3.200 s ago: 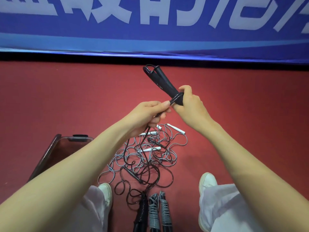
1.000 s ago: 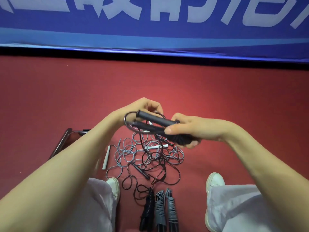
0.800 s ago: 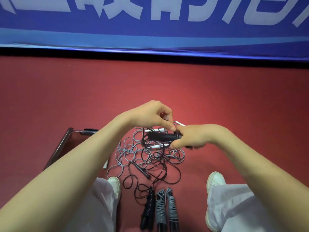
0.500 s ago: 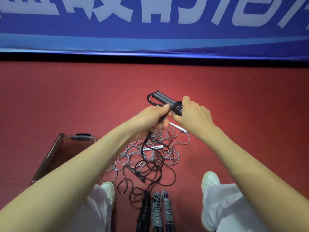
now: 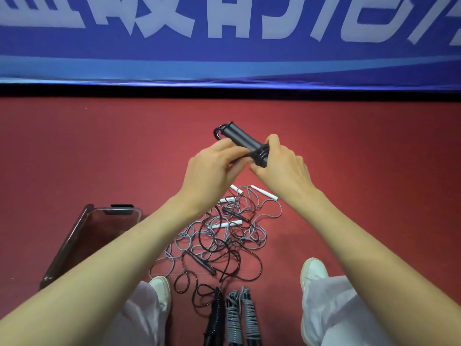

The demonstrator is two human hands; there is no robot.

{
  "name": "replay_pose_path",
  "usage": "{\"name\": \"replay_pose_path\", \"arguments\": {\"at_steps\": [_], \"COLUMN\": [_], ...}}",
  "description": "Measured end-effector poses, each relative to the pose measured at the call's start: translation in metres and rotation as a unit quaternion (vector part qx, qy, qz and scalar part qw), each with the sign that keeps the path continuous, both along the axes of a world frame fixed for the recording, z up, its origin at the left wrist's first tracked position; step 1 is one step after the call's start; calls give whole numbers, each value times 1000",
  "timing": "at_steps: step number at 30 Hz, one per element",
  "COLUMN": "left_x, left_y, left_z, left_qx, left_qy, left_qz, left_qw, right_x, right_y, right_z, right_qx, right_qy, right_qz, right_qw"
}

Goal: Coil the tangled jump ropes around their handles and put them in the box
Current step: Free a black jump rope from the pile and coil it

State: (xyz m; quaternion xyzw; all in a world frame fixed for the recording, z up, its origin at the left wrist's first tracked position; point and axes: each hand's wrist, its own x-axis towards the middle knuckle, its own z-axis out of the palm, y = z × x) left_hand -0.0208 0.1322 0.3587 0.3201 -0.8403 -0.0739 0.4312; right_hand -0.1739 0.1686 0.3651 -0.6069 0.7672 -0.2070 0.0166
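Hands at work: my right hand (image 5: 282,168) grips the cord-wound end of a black jump rope (image 5: 239,138), and my left hand (image 5: 212,168) curls its fingers round the paired handles. Below on the red floor (image 5: 361,151) lie tangled ropes (image 5: 224,236), with three coiled ropes (image 5: 233,318) nearer me and the clear box (image 5: 72,240) at left. The blue banner (image 5: 224,63) carries white lettering, cropped and unreadable.

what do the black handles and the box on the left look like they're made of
The black handles look like foam or matte rubber: their surface is dull, with no glare. The box is probably smoke-tinted clear hard plastic: the red floor shows through its wall, and its rim keeps a rigid edge.
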Motion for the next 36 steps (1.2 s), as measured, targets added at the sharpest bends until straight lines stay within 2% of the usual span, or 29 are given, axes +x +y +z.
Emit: {"name": "replay_pose_path", "arguments": {"at_steps": [1, 2, 3, 5, 7, 8, 9, 11, 13, 14, 16, 18, 20, 22, 25, 28, 29, 31, 33, 36], "left_x": [2, 3, 4, 3, -3, -7, -8, -7, -3, -1, 3, 4, 4, 3, 2, 6, 8, 13, 19, 27], "left_y": [-4, -8, -12, -11, 3, 8, 11, 6, -3, -6, -6, -2, -3, -5, -6, -5, -6, -8, -13, -21], "left_z": [-2, -3, -5, -9, -7, -4, -2, -1, -2, -3, -1, 3, 3, 3, 3, 4, 4, 2, 3, 8], "left_qx": [-115, -167, -177, -113, 77, 197, 311, 495, 617, 655, 683, 671, 660, 648, 636, 592, 591, 608, 595, 534], "left_qy": [-26, -35, -31, -2, 87, 141, 199, 265, 255, 239, 216, 189, 159, 134, 129, 63, 30, -7, 9, 52], "left_qz": [30, 47, 49, 20, -31, -51, -64, -67, -62, -70, -119, -170, -179, -179, -186, -184, -191, -222, -241, -233], "left_qw": [993, 984, 983, 993, 993, 969, 927, 825, 742, 713, 688, 696, 712, 728, 738, 782, 783, 763, 767, 811], "right_x": [1, 2, 2, -1, -7, -8, -9, -8, -8, -9, -10, -12, -10, -7, -3, 0, -1, -5, -10, -13], "right_y": [-1, -2, -2, -4, -7, -7, -7, -4, -1, 1, 6, 9, 10, 9, 9, 9, 9, 9, 10, 14], "right_z": [-1, -2, -3, -4, -3, -2, 0, 4, 7, 8, 10, 12, 13, 14, 11, 10, 12, 15, 18, 20], "right_qx": [13, 26, 35, 31, 4, -8, -14, -13, 1, 18, 73, 110, 96, 70, 60, 72, 70, 62, 70, 105], "right_qy": [8, 18, 24, 20, -11, -31, -52, -109, -176, -210, -286, -342, -404, -479, -534, -592, -618, -661, -681, -705], "right_qz": [-1, -2, -5, -18, -30, -28, -20, 10, 49, 71, 118, 169, 207, 204, 186, 173, 160, 132, 128, 145], "right_qw": [1000, 999, 999, 999, 999, 999, 998, 994, 983, 975, 948, 918, 886, 851, 823, 784, 766, 736, 718, 687]}}
